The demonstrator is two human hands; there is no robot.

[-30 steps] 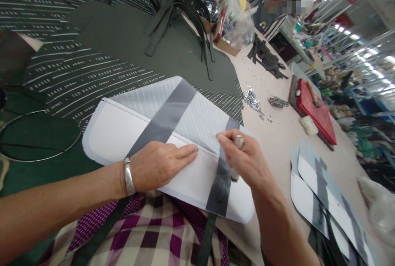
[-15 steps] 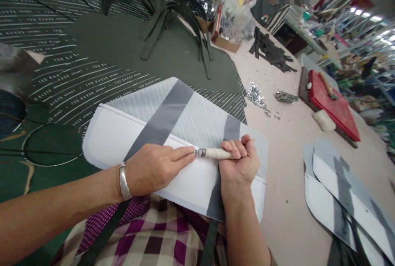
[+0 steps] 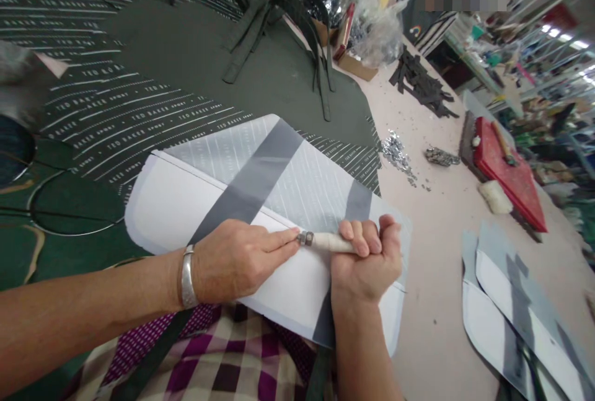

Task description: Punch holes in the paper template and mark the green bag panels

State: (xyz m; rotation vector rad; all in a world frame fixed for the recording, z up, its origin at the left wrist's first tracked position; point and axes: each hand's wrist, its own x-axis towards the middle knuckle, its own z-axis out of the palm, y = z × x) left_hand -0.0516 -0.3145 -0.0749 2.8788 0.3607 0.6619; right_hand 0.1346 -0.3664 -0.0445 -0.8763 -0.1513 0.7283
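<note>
A white panel (image 3: 297, 292) with dark grey bands and a pale printed upper flap lies across my lap and the table edge. My right hand (image 3: 365, 258) is wrapped round the white handle of an awl-like tool (image 3: 331, 242), which has a metal collar and points left. My left hand (image 3: 246, 255), with a silver bracelet on the wrist, rests on the panel. Its fingers are pressed together at the tool's metal end. They hide the tip, and anything pinched there cannot be made out. The tool lies along the panel's seam line.
Dark printed fabric (image 3: 111, 110) and black straps (image 3: 279, 4) lie beyond the panel. Small metal pieces (image 3: 396, 150), dark strips (image 3: 423, 86) and a red board (image 3: 509, 171) sit on the table. More cut panels (image 3: 495, 326) lie at right; a metal hoop (image 3: 35, 202) is at left.
The view has shifted slightly, so the table things appear farther right. Both hands keep nearly the same hold on the tool, with only a small movement.
</note>
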